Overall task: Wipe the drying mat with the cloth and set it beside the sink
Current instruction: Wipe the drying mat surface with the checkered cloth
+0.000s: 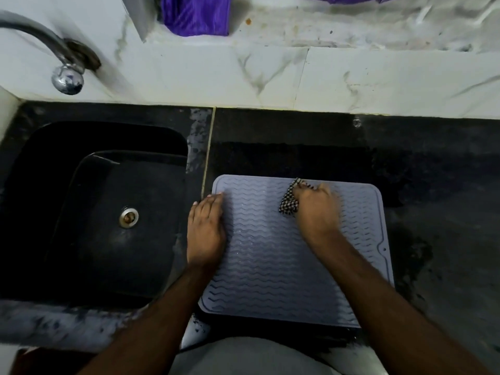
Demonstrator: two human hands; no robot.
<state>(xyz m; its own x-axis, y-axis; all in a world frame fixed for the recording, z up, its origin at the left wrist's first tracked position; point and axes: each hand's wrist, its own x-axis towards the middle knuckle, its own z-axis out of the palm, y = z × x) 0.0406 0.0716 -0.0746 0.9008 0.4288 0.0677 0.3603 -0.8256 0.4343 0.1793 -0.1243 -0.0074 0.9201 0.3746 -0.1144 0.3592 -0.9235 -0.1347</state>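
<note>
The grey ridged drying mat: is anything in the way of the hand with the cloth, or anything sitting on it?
Nothing visible. The right hand presses the black-and-white checked cloth directly on the grey wavy-ridged silicone drying mat. Only the left hand rests flat along the mat's left edge, beside the black sink.

Grey silicone drying mat with wavy ridges (270,253) lies flat on black stone tabletop (433,185), just beside black rectangular sink (67,163). Left hand (206,231) rests flat on mat's left edge, fingers straight. Right hand (316,209), blurred, presses black-and-white checked cloth (289,203) near mat's far edge. Chrome tap (54,60) above sink. Purple fabric (197,14) on marble ledge.
</note>
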